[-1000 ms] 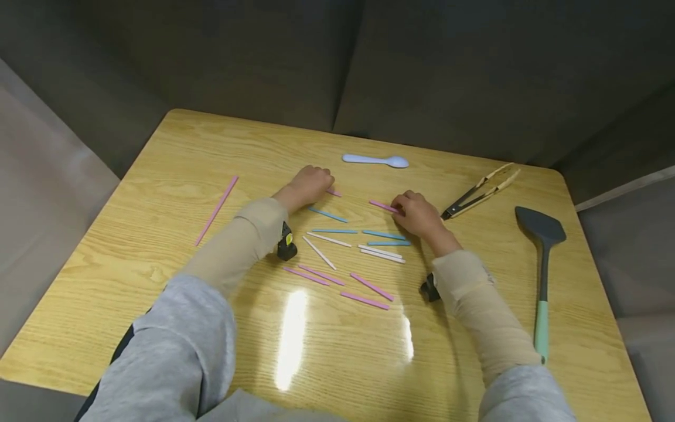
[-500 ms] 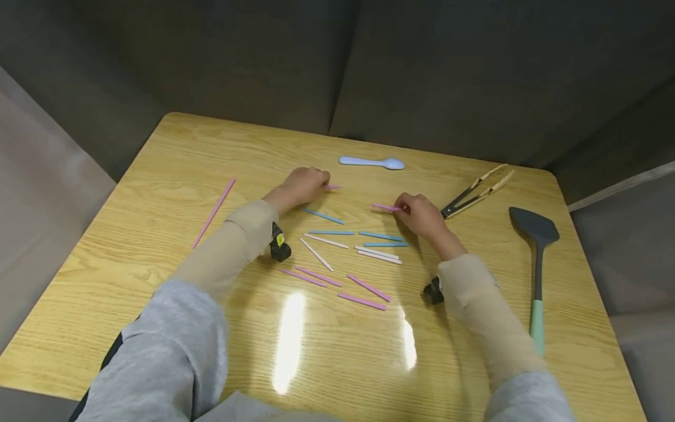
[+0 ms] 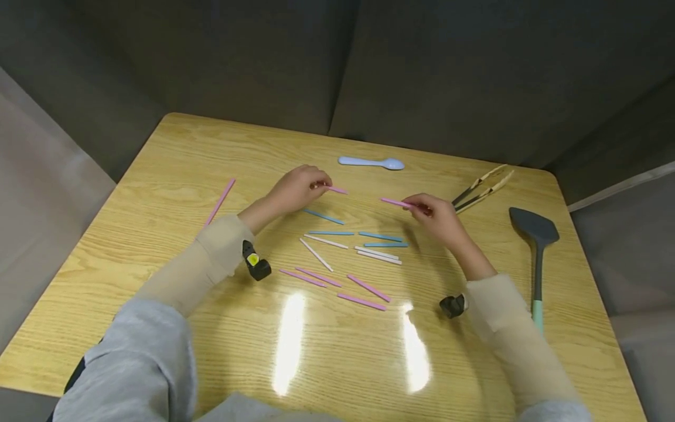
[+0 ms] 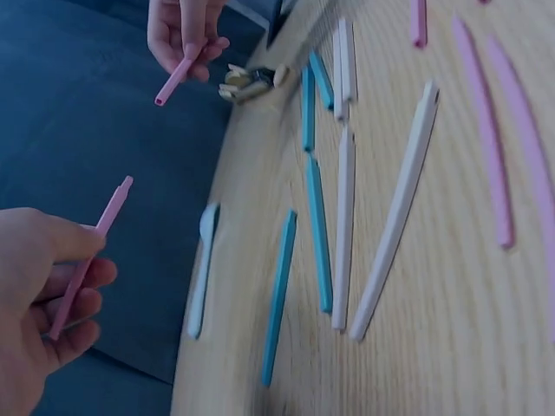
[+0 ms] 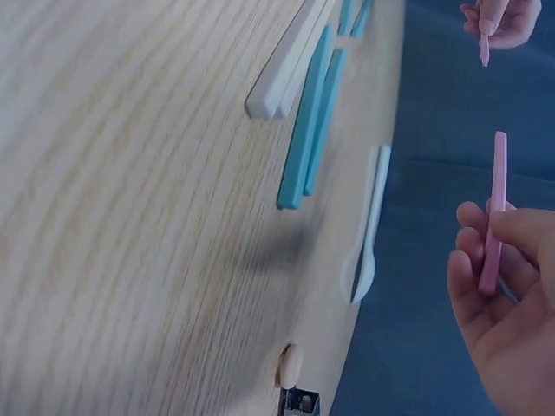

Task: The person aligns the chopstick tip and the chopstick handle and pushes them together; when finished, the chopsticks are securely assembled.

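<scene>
Between thumb and fingers my left hand (image 3: 299, 189) pinches a pink chopstick half (image 3: 337, 190); its free end carries a narrow peg in the left wrist view (image 4: 114, 206). My right hand (image 3: 436, 218) pinches another pink chopstick half (image 3: 392, 201), whose facing end shows a hole in the left wrist view. Both halves are held up over the far middle of the table, ends toward each other with a gap between. Below them lie several blue halves (image 3: 324, 217), white halves (image 3: 318, 254) and pink halves (image 3: 369, 288). A longer pink chopstick (image 3: 220, 200) lies at left.
A pale blue spoon (image 3: 371, 162) lies near the far edge of the wooden table (image 3: 132, 246). Tongs (image 3: 482, 189) with dark handles lie beyond my right hand, partly covered by it. A dark spatula (image 3: 535, 225) with a green handle lies at the right.
Both hands have risen from the table, each with its pink chopstick half, and the forearms have spread outward. The pieces on the table have stayed put.
</scene>
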`<state>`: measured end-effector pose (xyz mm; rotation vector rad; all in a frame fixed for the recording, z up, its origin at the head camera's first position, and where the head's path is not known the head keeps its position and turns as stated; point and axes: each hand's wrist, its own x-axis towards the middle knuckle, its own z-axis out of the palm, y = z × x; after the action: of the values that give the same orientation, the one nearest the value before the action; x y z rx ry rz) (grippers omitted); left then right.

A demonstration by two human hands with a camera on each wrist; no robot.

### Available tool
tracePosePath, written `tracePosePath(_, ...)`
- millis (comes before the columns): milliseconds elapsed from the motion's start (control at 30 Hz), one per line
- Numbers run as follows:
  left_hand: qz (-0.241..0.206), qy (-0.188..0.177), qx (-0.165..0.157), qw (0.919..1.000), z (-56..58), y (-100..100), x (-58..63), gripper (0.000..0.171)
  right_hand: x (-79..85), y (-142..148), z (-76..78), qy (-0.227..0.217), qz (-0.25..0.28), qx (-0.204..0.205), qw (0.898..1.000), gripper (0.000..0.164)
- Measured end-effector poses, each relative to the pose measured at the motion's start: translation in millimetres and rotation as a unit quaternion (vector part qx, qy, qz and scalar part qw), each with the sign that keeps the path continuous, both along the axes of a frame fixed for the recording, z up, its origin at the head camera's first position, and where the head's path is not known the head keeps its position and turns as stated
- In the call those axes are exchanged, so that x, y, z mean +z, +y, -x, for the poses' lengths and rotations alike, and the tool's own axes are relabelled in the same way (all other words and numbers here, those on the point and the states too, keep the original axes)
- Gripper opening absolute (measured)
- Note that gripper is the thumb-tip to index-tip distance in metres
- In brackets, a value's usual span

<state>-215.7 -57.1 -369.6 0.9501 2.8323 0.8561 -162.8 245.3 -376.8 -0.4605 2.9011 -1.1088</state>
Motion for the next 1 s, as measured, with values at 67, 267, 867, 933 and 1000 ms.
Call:
tracePosePath(67,-0.013,0.013,-0.008,0.9998,-6.8,-1.7,3.1,0.017,2.3,0.8,-4.2,-0.013,0.013,-0.004,1.000,0.019)
tracePosePath(267,-0.064,0.051,-0.036,0.9960,-27.1,-2.0,10.1,0.018,11.1,-4.0,-19.2,-0.033,0.066,0.005,0.997,0.017)
tracePosePath(867,-0.164,0.136,-0.112,0.9705,-56.0,4.9,17.3,0.012,20.0,-20.9,-37.1,0.030,0.103,0.030,0.994,0.014)
tracePosePath(933,-0.160,0.157,-0.120,0.9670,-60.2,7.4,19.5,0.012,19.5,-21.3,-37.9,0.034,0.103,0.032,0.994,0.014)
tracePosePath(1000,-0.159,0.169,-0.121,0.9652,-64.0,10.0,21.7,0.011,20.3,-22.4,-39.1,0.037,0.104,0.033,0.993,0.013)
